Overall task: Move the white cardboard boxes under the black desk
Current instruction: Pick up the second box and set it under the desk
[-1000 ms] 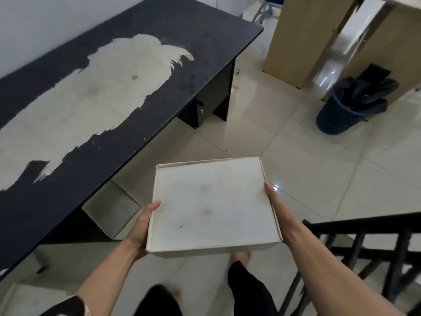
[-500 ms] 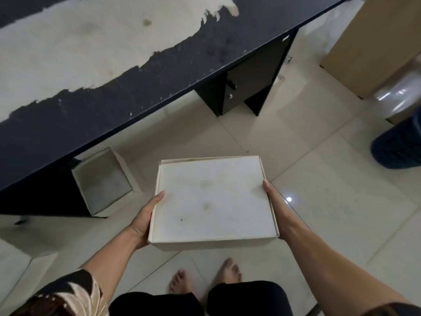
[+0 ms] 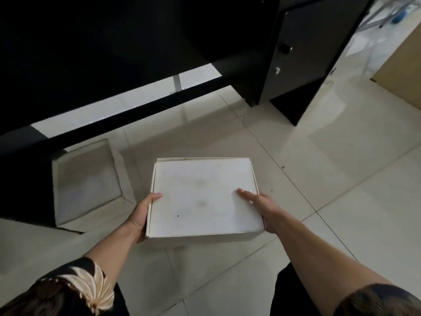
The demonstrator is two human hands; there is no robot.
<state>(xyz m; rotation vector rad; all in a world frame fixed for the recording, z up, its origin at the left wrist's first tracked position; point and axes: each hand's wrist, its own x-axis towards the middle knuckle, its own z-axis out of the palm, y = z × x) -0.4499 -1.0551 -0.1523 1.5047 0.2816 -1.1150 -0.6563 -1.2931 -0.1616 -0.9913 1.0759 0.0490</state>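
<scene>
A flat white cardboard box [image 3: 202, 197] is low over the tiled floor in front of the black desk [image 3: 114, 42]; I cannot tell if it touches the floor. My left hand [image 3: 142, 213] grips its left side, thumb on the lid. On the right edge, my right hand [image 3: 262, 206] lies over the lid corner with fingers extended. A second white box [image 3: 88, 181] rests on the floor to the left, partly under the desk's shadow.
The desk's black drawer pedestal [image 3: 303, 53] stands at the upper right, and a black crossbar [image 3: 136, 112] runs low behind the opening. A tan wooden panel [image 3: 403, 71] is at the far right. Pale floor tiles [image 3: 341, 167] spread to the right.
My view has dropped from above the desktop to below its edge. The box came down toward the floor with both hands, and my right fingers now lie on top of the lid.
</scene>
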